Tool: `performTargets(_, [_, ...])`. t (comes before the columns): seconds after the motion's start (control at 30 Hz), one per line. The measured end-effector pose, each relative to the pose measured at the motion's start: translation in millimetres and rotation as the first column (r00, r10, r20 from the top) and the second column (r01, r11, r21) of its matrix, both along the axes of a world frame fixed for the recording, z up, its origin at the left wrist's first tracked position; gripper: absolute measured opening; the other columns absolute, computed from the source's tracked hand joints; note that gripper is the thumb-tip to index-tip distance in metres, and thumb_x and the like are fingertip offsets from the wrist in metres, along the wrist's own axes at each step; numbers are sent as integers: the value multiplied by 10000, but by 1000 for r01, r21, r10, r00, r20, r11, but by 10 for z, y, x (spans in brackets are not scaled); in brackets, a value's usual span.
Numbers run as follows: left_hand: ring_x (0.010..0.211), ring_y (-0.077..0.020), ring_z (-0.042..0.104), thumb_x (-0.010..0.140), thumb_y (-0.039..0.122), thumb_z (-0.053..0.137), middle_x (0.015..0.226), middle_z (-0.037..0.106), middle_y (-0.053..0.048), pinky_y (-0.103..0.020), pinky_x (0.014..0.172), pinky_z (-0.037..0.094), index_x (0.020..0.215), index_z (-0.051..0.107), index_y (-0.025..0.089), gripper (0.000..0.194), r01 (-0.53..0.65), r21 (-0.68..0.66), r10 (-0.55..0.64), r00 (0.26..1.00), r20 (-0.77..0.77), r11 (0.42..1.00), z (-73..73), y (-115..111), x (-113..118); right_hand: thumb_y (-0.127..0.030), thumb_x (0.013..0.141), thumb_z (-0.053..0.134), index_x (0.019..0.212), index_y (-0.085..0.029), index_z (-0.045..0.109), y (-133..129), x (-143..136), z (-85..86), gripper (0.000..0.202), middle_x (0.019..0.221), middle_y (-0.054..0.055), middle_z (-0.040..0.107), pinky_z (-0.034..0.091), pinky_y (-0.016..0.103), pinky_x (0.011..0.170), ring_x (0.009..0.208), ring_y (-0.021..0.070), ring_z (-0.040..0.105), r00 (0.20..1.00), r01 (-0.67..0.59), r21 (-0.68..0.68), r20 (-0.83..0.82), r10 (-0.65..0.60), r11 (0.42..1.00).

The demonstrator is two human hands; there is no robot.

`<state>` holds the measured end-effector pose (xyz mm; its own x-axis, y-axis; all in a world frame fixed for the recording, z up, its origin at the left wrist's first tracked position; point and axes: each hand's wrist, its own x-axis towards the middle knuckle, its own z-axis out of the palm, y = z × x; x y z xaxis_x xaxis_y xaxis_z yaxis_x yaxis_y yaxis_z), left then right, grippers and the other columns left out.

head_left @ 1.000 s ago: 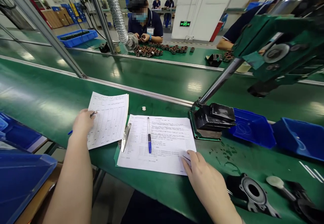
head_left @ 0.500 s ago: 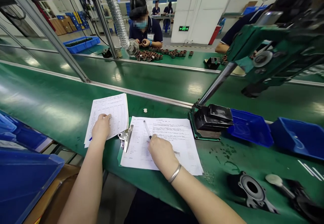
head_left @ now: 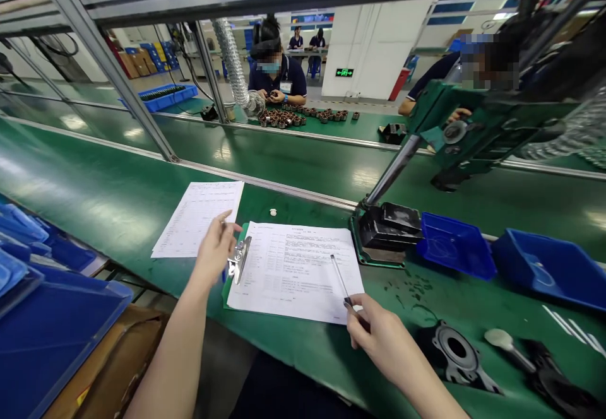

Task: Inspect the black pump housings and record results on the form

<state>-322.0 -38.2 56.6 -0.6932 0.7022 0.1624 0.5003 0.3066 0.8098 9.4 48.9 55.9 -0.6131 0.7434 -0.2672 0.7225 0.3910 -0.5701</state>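
My right hand (head_left: 374,324) grips a clear-barrelled pen (head_left: 339,276) at its dark end, over the lower right corner of a stack of printed sheets (head_left: 303,267). The sheets lie on a green clipboard (head_left: 226,299). At the clipboard's left edge, my left hand (head_left: 216,245) is beside the metal clip (head_left: 240,260), fingers curled. A blue pen (head_left: 224,275) pokes out below that hand, most of it hidden by the palm. Left of the clipboard lie loose printed sheets (head_left: 189,223), with a table of lines on them.
A small white piece (head_left: 273,212) sits behind the clipboard. To the right stand a green press (head_left: 386,233), blue bins (head_left: 454,245) and a metal housing (head_left: 457,346). Blue crates (head_left: 61,330) stack at the left. Across the bench a co-worker (head_left: 279,78) handles copper-coloured parts (head_left: 281,118).
My left hand has moved right, off the loose sheets to the clip. The right hand has shifted right and toward me with its pen, from mid-page to the corner.
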Motion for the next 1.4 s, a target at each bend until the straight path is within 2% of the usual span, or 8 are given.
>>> performTargets(0.13, [530, -88, 463, 988, 410, 333, 990, 613, -29, -217, 427, 374, 1519, 157, 329, 565, 239, -49, -232, 966, 115, 970, 7, 91, 639, -192, 921, 474, 1022, -175, 535, -50, 83, -58, 120, 637, 17, 682, 328, 259, 472, 561, 211, 670, 985, 49, 264, 144, -89, 963])
performTargets(0.33, [738, -181, 588, 915, 452, 461, 1088, 578, -97, -349, 681, 513, 1201, 631, 224, 403, 416, -216, -422, 906, 19, 883, 72, 200, 685, -151, 890, 533, 953, -176, 519, -158, 72, -138, 69, 584, 14, 662, 243, 263, 432, 500, 212, 665, 969, -9, 486, 220, -113, 874])
performTargets(0.5, [1093, -361, 581, 414, 509, 922, 1248, 554, -126, -454, 889, 519, 1221, 607, 238, 908, 597, -350, -644, 765, -24, 722, -141, 94, 1133, -178, 907, 507, 1003, -183, 524, -183, 206, -121, 98, 596, 0, 668, 264, 264, 436, 513, 214, 668, 977, 84, 445, 140, -161, 892])
performTargets(0.6, [1163, -357, 552, 541, 442, 899, 1296, 521, -132, -462, 930, 502, 1273, 557, 249, 831, 604, -384, -669, 742, -48, 698, -270, 65, 1283, -216, 921, 481, 1041, -175, 532, -193, 279, -75, 136, 641, 10, 683, 301, 270, 461, 527, 209, 659, 983, 142, 369, 57, -175, 919])
performTargets(0.8, [1146, -301, 572, 711, 397, 800, 1238, 559, -74, -394, 941, 496, 1289, 556, 293, 636, 648, -390, -702, 712, 4, 654, -235, 79, 1089, -306, 935, 433, 1013, -197, 541, -183, 405, 77, 172, 570, -35, 611, 323, 261, 470, 479, 172, 568, 958, 256, 79, -156, -241, 964])
performTargets(1.03, [1160, -321, 550, 679, 462, 805, 1316, 512, -81, -382, 866, 510, 1374, 493, 308, 777, 638, -391, -686, 728, 24, 663, -247, 41, 1122, -321, 925, 432, 996, -199, 554, -158, 488, 68, 186, 544, -48, 578, 378, 252, 500, 466, 155, 526, 924, 303, -44, -233, -304, 952])
performTargets(1.23, [753, -183, 600, 809, 463, 667, 1069, 615, -40, -320, 735, 512, 1227, 633, 303, 449, 634, -334, -661, 749, 41, 698, -284, 74, 1126, -306, 936, 413, 991, -185, 540, -176, 483, 89, 184, 554, -41, 580, 391, 254, 522, 484, 155, 529, 925, 281, -52, -250, -285, 958])
performTargets(1.4, [709, -173, 564, 915, 423, 521, 814, 605, -26, -277, 639, 457, 892, 725, 264, 261, 460, -232, -487, 870, -73, 857, -142, -136, 1064, -296, 974, 379, 989, -191, 499, -204, 427, 13, 160, 613, -20, 612, 391, 249, 524, 519, 159, 572, 928, 297, 4, -239, -287, 955])
